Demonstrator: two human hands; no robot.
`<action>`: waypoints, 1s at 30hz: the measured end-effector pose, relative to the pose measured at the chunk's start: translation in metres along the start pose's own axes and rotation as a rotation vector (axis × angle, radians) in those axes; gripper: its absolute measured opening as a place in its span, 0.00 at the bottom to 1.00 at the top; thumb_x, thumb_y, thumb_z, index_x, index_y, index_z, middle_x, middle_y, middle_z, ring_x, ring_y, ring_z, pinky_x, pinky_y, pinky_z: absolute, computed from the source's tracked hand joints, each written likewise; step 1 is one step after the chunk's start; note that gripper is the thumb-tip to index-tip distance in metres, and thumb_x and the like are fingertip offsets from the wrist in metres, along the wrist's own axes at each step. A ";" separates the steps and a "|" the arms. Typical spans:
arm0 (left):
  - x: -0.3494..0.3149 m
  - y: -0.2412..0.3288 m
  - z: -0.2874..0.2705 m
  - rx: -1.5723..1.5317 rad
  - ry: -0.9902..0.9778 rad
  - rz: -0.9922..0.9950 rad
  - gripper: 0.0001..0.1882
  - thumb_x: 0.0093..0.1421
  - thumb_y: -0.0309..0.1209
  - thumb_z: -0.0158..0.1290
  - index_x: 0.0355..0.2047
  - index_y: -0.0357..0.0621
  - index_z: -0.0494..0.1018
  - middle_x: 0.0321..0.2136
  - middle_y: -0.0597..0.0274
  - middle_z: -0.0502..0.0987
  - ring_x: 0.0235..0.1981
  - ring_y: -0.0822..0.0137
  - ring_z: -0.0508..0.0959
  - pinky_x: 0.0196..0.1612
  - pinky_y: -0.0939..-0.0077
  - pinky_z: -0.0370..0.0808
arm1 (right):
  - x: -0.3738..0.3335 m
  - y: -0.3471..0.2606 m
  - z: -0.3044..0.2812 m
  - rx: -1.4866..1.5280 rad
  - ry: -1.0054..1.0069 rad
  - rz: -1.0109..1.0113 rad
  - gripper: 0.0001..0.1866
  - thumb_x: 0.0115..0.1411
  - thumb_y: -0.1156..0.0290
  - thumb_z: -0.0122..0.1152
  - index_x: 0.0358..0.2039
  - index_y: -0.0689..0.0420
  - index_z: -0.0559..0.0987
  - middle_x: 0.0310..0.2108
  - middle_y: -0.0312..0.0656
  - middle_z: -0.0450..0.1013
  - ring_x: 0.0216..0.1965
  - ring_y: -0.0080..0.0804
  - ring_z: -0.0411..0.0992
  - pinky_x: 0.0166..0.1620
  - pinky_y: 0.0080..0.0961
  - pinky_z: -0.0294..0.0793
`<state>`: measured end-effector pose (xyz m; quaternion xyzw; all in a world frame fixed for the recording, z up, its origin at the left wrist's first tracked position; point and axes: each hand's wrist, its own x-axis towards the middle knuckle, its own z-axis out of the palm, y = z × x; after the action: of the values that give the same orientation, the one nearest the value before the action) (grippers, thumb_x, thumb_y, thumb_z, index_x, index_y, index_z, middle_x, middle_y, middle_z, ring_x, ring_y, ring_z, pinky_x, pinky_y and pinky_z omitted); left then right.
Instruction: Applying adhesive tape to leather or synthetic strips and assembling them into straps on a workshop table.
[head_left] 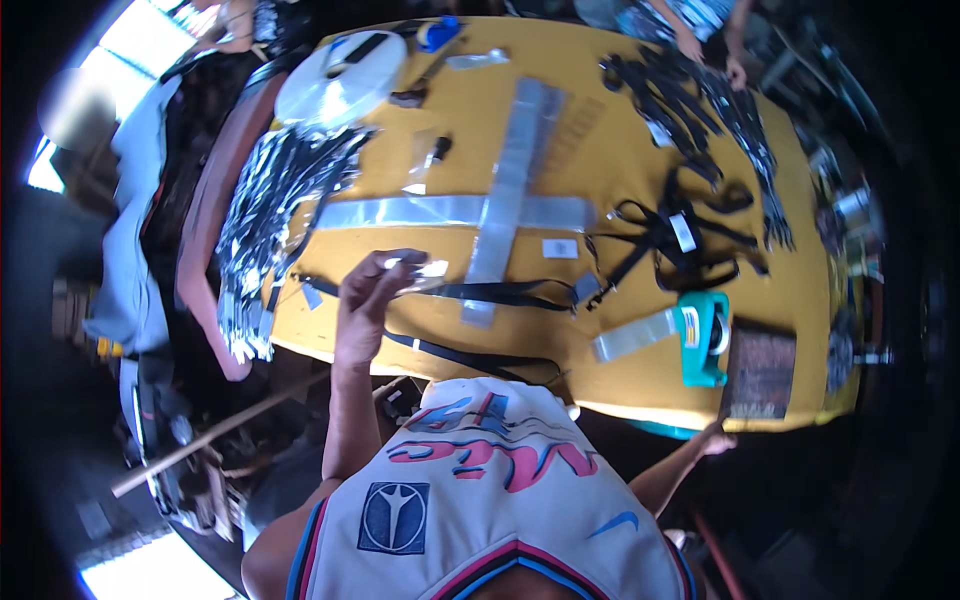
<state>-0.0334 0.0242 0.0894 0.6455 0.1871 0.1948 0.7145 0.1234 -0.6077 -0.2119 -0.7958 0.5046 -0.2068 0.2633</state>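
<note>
Above the near left part of the yellow table, my left hand (pixel 368 292) is closed in a pinch on a small shiny clear-and-white piece (pixel 432 269), too blurred to name more closely. Just beyond its fingertips, a black strap (pixel 500 292) lies across the table, and a second black strap (pixel 460 356) runs nearer to me. My right hand (pixel 718 439) is low at the table's near right edge, beside a dark brown block (pixel 760 375); its fingers are too small and dim to read. A green tape dispenser (pixel 702 340) stands left of that block, with a clear strip (pixel 634 335) beside it.
Long clear plastic strips (pixel 400 211) cross mid-table. Bundled black straps (pixel 285 200) lie left, below a white round reel (pixel 342 80). A tangle of black straps (pixel 685 235) with a white tag lies right. Another person's hands (pixel 735 72) handle straps at the far right.
</note>
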 end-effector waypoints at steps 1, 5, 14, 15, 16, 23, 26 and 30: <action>-0.003 0.002 0.001 0.007 -0.005 0.015 0.10 0.68 0.28 0.50 0.44 0.35 0.76 0.44 0.58 0.80 0.45 0.72 0.78 0.52 0.75 0.72 | 0.006 -0.011 -0.008 0.023 -0.017 -0.037 0.24 0.58 0.64 0.68 0.49 0.65 0.73 0.46 0.51 0.76 0.47 0.46 0.76 0.52 0.41 0.78; -0.008 -0.002 0.002 -0.024 -0.013 0.051 0.09 0.68 0.28 0.52 0.44 0.37 0.77 0.40 0.64 0.81 0.44 0.75 0.77 0.50 0.78 0.71 | -0.004 -0.109 -0.053 0.475 0.199 -0.438 0.23 0.59 0.62 0.68 0.48 0.65 0.76 0.39 0.49 0.80 0.41 0.44 0.79 0.49 0.39 0.78; -0.020 -0.009 -0.004 -0.039 -0.011 0.066 0.11 0.69 0.33 0.52 0.42 0.36 0.76 0.41 0.63 0.80 0.42 0.76 0.76 0.49 0.77 0.72 | -0.140 -0.242 -0.056 0.905 -0.479 -0.660 0.15 0.65 0.72 0.57 0.47 0.69 0.76 0.46 0.52 0.76 0.43 0.37 0.76 0.48 0.33 0.76; -0.024 -0.011 -0.007 -0.034 0.013 0.078 0.11 0.69 0.34 0.53 0.42 0.36 0.76 0.41 0.63 0.80 0.43 0.76 0.76 0.49 0.77 0.72 | -0.157 -0.249 -0.052 0.778 -0.587 -0.810 0.16 0.66 0.74 0.56 0.50 0.70 0.75 0.46 0.53 0.76 0.43 0.37 0.76 0.48 0.32 0.75; -0.027 -0.012 -0.009 -0.030 0.039 0.088 0.12 0.68 0.34 0.53 0.42 0.36 0.76 0.41 0.63 0.80 0.43 0.75 0.76 0.49 0.77 0.72 | -0.181 -0.252 -0.047 0.893 -0.824 -0.613 0.15 0.65 0.75 0.57 0.50 0.69 0.75 0.45 0.51 0.76 0.44 0.36 0.76 0.49 0.31 0.75; -0.042 -0.011 -0.014 0.024 0.144 0.054 0.10 0.68 0.31 0.53 0.42 0.36 0.76 0.39 0.65 0.80 0.44 0.76 0.76 0.51 0.78 0.70 | -0.309 -0.256 -0.031 0.709 -1.436 -0.743 0.14 0.65 0.73 0.59 0.49 0.66 0.74 0.42 0.45 0.78 0.41 0.27 0.76 0.47 0.23 0.75; -0.048 -0.008 -0.007 0.070 0.133 0.077 0.10 0.68 0.31 0.54 0.41 0.35 0.76 0.40 0.62 0.80 0.43 0.75 0.77 0.50 0.77 0.72 | -0.360 -0.269 -0.064 0.733 -1.684 -0.760 0.13 0.66 0.75 0.57 0.48 0.68 0.74 0.42 0.47 0.78 0.43 0.30 0.77 0.49 0.24 0.75; -0.057 -0.026 -0.001 0.117 0.145 0.148 0.09 0.66 0.30 0.55 0.37 0.35 0.76 0.35 0.61 0.80 0.40 0.72 0.77 0.45 0.74 0.74 | -0.398 -0.294 -0.107 0.660 -1.947 -0.831 0.13 0.67 0.78 0.54 0.50 0.68 0.73 0.45 0.50 0.77 0.45 0.34 0.76 0.52 0.27 0.74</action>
<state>-0.0817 -0.0072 0.0646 0.6824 0.2009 0.2819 0.6438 0.1030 -0.1632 0.0304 -0.6163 -0.3042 0.3105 0.6567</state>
